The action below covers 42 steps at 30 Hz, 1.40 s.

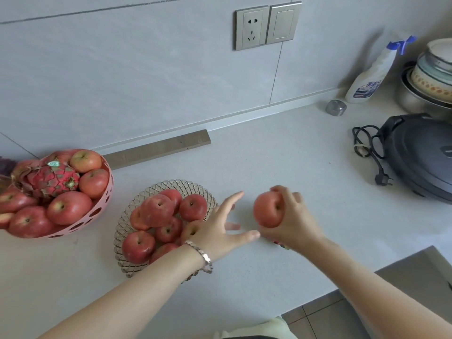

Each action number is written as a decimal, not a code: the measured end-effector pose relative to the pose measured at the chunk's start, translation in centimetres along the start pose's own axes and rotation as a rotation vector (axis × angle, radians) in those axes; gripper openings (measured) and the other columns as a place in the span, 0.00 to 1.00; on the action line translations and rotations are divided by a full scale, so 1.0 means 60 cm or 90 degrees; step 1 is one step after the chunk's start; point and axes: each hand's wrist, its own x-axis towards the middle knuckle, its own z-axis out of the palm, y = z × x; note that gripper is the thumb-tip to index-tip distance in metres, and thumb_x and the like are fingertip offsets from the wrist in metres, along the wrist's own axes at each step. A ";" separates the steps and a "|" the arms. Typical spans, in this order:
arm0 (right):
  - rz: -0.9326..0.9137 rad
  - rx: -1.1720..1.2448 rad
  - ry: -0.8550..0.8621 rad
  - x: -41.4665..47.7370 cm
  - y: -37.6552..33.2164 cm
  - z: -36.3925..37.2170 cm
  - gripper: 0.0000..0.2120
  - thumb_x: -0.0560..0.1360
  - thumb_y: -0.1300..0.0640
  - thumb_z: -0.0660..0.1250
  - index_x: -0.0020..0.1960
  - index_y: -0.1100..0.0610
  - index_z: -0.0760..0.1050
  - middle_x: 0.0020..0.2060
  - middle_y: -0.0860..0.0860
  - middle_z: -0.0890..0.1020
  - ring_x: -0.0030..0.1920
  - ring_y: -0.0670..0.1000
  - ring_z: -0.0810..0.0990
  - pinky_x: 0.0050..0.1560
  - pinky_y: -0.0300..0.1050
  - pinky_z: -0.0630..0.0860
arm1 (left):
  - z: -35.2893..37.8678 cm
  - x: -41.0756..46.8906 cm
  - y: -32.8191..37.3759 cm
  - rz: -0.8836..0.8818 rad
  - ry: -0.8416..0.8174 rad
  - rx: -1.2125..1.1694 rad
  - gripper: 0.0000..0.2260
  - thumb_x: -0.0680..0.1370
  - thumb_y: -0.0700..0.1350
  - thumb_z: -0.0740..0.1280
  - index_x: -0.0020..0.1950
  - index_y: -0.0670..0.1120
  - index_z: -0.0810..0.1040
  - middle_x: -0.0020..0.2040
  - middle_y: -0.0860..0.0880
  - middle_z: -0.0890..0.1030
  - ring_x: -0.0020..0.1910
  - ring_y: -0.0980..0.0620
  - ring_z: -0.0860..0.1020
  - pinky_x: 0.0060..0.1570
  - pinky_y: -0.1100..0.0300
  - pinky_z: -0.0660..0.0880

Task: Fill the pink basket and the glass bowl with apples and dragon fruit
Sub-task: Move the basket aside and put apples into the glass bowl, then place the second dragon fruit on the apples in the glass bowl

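One apple (267, 209) sat gripped in the right hand (291, 221), just right of the glass bowl (127, 261); the left hand (215, 231) hovered over the bowl's rim, fingers spread, holding nothing. That bowl looked nearly full, so I'd have lowered the fruit gently into a gap, steadying the heap. The pink basket (97, 214) held apples and a dragon fruit (52, 179) whose green sticker (53, 163) was unreadable, like the spray bottle (369, 79) label.

Light: I see soft, bright daylight.
Shadows: faint, left of the spray bottle (371, 72).
Blur: both hands fuzzy.
Edges: bent.
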 end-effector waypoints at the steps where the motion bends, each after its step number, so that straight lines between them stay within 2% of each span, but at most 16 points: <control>1: -0.043 -0.022 -0.034 -0.012 -0.022 0.009 0.40 0.60 0.53 0.76 0.67 0.45 0.62 0.55 0.50 0.68 0.50 0.55 0.77 0.50 0.46 0.76 | 0.007 0.000 0.004 0.002 0.014 -0.008 0.33 0.66 0.55 0.74 0.64 0.70 0.59 0.64 0.55 0.69 0.53 0.62 0.76 0.53 0.75 0.70; 3: -0.121 -0.033 -0.095 -0.024 -0.048 0.024 0.43 0.61 0.54 0.76 0.71 0.48 0.59 0.57 0.48 0.68 0.56 0.51 0.75 0.54 0.39 0.72 | 0.011 -0.001 0.007 -0.008 0.068 -0.063 0.29 0.68 0.48 0.74 0.65 0.61 0.66 0.57 0.56 0.74 0.46 0.65 0.75 0.42 0.81 0.70; 4: -0.144 -0.024 -0.138 -0.023 -0.050 0.026 0.45 0.62 0.55 0.77 0.72 0.49 0.56 0.57 0.46 0.67 0.57 0.47 0.74 0.56 0.36 0.70 | 0.010 -0.002 0.003 -0.020 0.088 -0.121 0.27 0.67 0.45 0.75 0.61 0.59 0.70 0.54 0.55 0.76 0.45 0.64 0.76 0.42 0.77 0.74; 6: -0.168 -0.062 -0.217 -0.003 -0.029 0.021 0.50 0.63 0.57 0.77 0.75 0.48 0.49 0.60 0.46 0.65 0.59 0.44 0.68 0.59 0.31 0.64 | 0.001 -0.009 -0.011 -0.065 0.098 -0.247 0.23 0.63 0.43 0.77 0.54 0.56 0.75 0.52 0.53 0.77 0.48 0.56 0.78 0.45 0.54 0.82; 7: -0.150 -0.114 -0.218 0.012 -0.010 0.017 0.51 0.63 0.57 0.77 0.75 0.47 0.47 0.64 0.48 0.64 0.62 0.46 0.66 0.62 0.34 0.63 | -0.007 -0.015 -0.019 -0.086 0.106 -0.288 0.22 0.63 0.43 0.78 0.52 0.55 0.76 0.52 0.54 0.75 0.49 0.54 0.78 0.44 0.46 0.81; 9: -0.014 -0.204 -0.128 0.044 0.032 0.014 0.49 0.63 0.53 0.75 0.75 0.47 0.48 0.70 0.54 0.57 0.69 0.56 0.60 0.68 0.49 0.62 | -0.024 -0.028 -0.037 -0.107 0.127 -0.309 0.22 0.62 0.39 0.78 0.50 0.54 0.76 0.50 0.57 0.73 0.47 0.54 0.77 0.43 0.41 0.81; 11: 0.156 -0.194 -0.046 0.067 0.067 0.022 0.46 0.65 0.45 0.73 0.74 0.48 0.51 0.70 0.58 0.57 0.69 0.62 0.61 0.67 0.56 0.63 | -0.037 -0.042 -0.049 -0.106 0.148 -0.287 0.25 0.60 0.36 0.77 0.52 0.53 0.75 0.50 0.56 0.73 0.44 0.54 0.77 0.40 0.46 0.82; 15: 0.263 -0.022 -0.065 0.076 0.104 0.059 0.41 0.64 0.43 0.74 0.70 0.51 0.59 0.61 0.57 0.73 0.55 0.57 0.75 0.52 0.48 0.75 | -0.058 -0.073 -0.093 -0.100 0.197 -0.199 0.30 0.60 0.38 0.79 0.56 0.54 0.72 0.55 0.55 0.74 0.48 0.62 0.75 0.38 0.70 0.74; 18: 0.266 0.036 -0.008 0.072 0.106 0.072 0.37 0.63 0.49 0.76 0.67 0.54 0.64 0.50 0.52 0.77 0.46 0.53 0.74 0.37 0.42 0.71 | -0.069 -0.096 -0.122 -0.099 0.240 -0.170 0.31 0.58 0.40 0.80 0.55 0.55 0.72 0.52 0.58 0.75 0.49 0.64 0.74 0.41 0.71 0.68; 22: 0.276 0.183 0.035 0.069 0.079 0.070 0.35 0.62 0.52 0.76 0.65 0.56 0.66 0.49 0.53 0.79 0.46 0.54 0.80 0.44 0.48 0.80 | -0.091 -0.117 -0.153 -0.115 0.340 -0.167 0.35 0.51 0.49 0.77 0.57 0.56 0.71 0.52 0.61 0.74 0.50 0.64 0.73 0.43 0.67 0.70; 25: 0.224 0.404 -0.037 0.063 0.016 0.068 0.25 0.69 0.55 0.73 0.62 0.62 0.71 0.44 0.55 0.81 0.38 0.51 0.83 0.33 0.44 0.81 | -0.108 -0.119 -0.173 -0.114 0.378 -0.137 0.34 0.56 0.43 0.79 0.57 0.55 0.69 0.52 0.60 0.73 0.50 0.58 0.75 0.46 0.63 0.71; 28: 0.195 0.605 -0.244 0.065 -0.053 0.083 0.31 0.68 0.45 0.70 0.64 0.62 0.70 0.51 0.59 0.82 0.49 0.57 0.82 0.48 0.52 0.80 | -0.114 -0.110 -0.186 -0.109 0.370 -0.092 0.31 0.58 0.40 0.80 0.53 0.57 0.67 0.50 0.62 0.72 0.49 0.57 0.75 0.49 0.58 0.73; 32: 0.036 0.746 -0.442 0.075 -0.124 0.141 0.37 0.59 0.38 0.74 0.61 0.58 0.74 0.54 0.58 0.82 0.55 0.58 0.81 0.51 0.50 0.80 | -0.118 -0.095 -0.198 -0.114 0.348 -0.066 0.30 0.58 0.43 0.80 0.51 0.58 0.67 0.49 0.60 0.73 0.49 0.55 0.75 0.49 0.61 0.70; 36: 0.010 0.793 -0.476 0.090 -0.160 0.193 0.38 0.61 0.36 0.72 0.62 0.59 0.74 0.59 0.59 0.80 0.62 0.58 0.77 0.60 0.51 0.76 | -0.128 -0.091 -0.211 -0.088 0.327 0.008 0.32 0.61 0.45 0.79 0.61 0.50 0.69 0.56 0.53 0.69 0.56 0.56 0.70 0.56 0.63 0.67; 40: 0.101 0.803 -0.456 0.097 -0.171 0.215 0.44 0.56 0.33 0.70 0.64 0.59 0.72 0.56 0.57 0.81 0.56 0.55 0.79 0.50 0.49 0.78 | -0.150 -0.095 -0.218 -0.111 0.277 0.023 0.33 0.66 0.46 0.75 0.67 0.49 0.66 0.59 0.54 0.65 0.59 0.57 0.66 0.58 0.65 0.63; 42: 0.161 0.783 -0.445 0.100 -0.175 0.220 0.42 0.61 0.32 0.63 0.67 0.57 0.70 0.60 0.58 0.78 0.59 0.57 0.76 0.55 0.54 0.75 | -0.153 -0.098 -0.222 -0.109 0.263 0.021 0.33 0.67 0.46 0.74 0.69 0.50 0.64 0.59 0.55 0.64 0.62 0.56 0.66 0.60 0.65 0.62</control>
